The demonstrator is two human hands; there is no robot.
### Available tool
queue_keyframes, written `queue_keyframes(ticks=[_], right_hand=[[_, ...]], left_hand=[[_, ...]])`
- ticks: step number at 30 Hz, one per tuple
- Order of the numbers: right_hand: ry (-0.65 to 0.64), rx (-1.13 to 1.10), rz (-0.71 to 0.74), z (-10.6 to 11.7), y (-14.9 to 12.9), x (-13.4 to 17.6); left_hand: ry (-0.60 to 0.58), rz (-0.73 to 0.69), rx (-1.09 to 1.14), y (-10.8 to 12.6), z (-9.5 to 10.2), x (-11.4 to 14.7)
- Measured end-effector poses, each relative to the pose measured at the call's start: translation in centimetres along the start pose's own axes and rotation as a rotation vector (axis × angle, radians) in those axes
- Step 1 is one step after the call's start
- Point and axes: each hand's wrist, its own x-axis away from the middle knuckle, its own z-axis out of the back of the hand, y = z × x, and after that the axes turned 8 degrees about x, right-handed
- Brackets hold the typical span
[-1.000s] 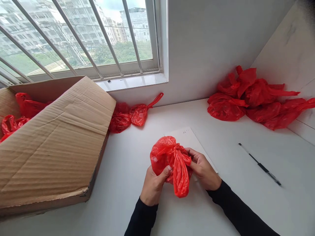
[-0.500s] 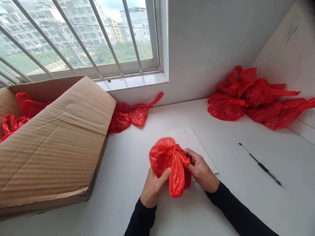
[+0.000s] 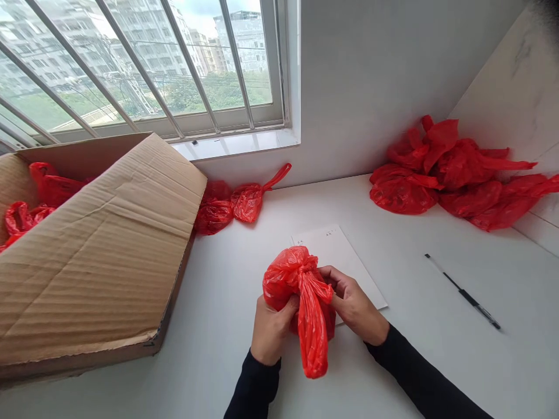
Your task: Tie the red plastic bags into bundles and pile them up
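Between my hands is a red plastic bag (image 3: 283,276), knotted near its top, with its long handle loop hanging down toward me. What is inside it stays hidden. My left hand (image 3: 274,326) grips the bag's lower left side, thumb pressed against the front. On the right side, my right hand (image 3: 353,302) is closed on the bag's plastic close to the knot; its fingertips are partly covered. Underneath and behind the bag lies a white paper pad (image 3: 349,256) with small handwritten marks along its far edge.
At the left stands a large open cardboard box (image 3: 109,250) with red bags inside. More tied red bags (image 3: 248,202) rest against the wall beside it. A heap of red bags (image 3: 463,180) fills the far right corner. A black pen (image 3: 469,298) lies on the white table (image 3: 209,349).
The bag has tilted a little toward me and left, and its handle loop hangs lower. Both hands keep their hold, shifting only slightly.
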Motion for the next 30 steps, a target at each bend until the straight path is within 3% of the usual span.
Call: queue_keyframes(ticks=[6, 11, 15, 19, 24, 30], right_hand=[[-0.097, 0.013, 0.017, 0.2, 0.0, 0.1], [-0.012, -0.037, 0.048, 0.2, -0.1, 0.0], [0.088, -0.121, 0.046, 0.7, 0.0, -0.1], [0.145, -0.209, 0.007, 1.0, 0.1, -0.2], [0.063, -0.264, -0.028, 0.8, -0.5, 0.0], [-0.076, -0.167, 0.048, 0.6, -0.7, 0.3]], left_hand=[[0.039, 0.037, 0.039, 0.4, -0.3, -0.1], [0.012, 0.037, 0.111, -0.5, 0.2, -0.1], [-0.180, 0.074, 0.275, 0.3, 0.1, 0.5], [-0.381, 0.054, 0.210, 0.7, 0.0, 0.7], [-0.303, 0.003, 0.164, -0.2, 0.2, -0.1], [-0.185, -0.023, 0.136, -0.8, 0.9, -0.4]])
